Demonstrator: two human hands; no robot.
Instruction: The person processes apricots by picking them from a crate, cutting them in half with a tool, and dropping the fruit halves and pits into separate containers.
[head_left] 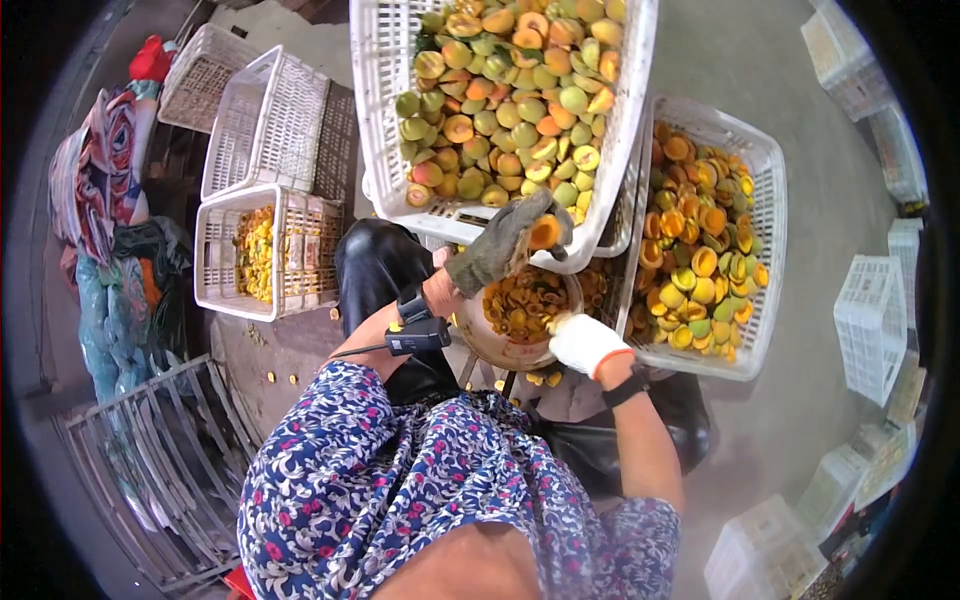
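My left hand (500,243), in a dark grey-green glove, holds a cut orange fruit half (545,232) at the near edge of the raised white crate (378,110) of green and orange fruit halves. My right hand (590,347), in a white glove with an orange cuff, is closed at the right rim of a round bowl (470,338); whatever its fingertips hold is too small to name. Orange-brown fruit pieces (520,305) lie in the bowl. To the right, another white crate (765,210) holds hollowed orange and yellow fruit halves (705,262).
White crates (268,125) stand at the left, the nearest (225,290) with small yellow pieces. A metal rack (165,450) is at lower left, below hanging cloths (105,190). More crates (870,325) line the right side. Fruit bits lie on the floor near my legs.
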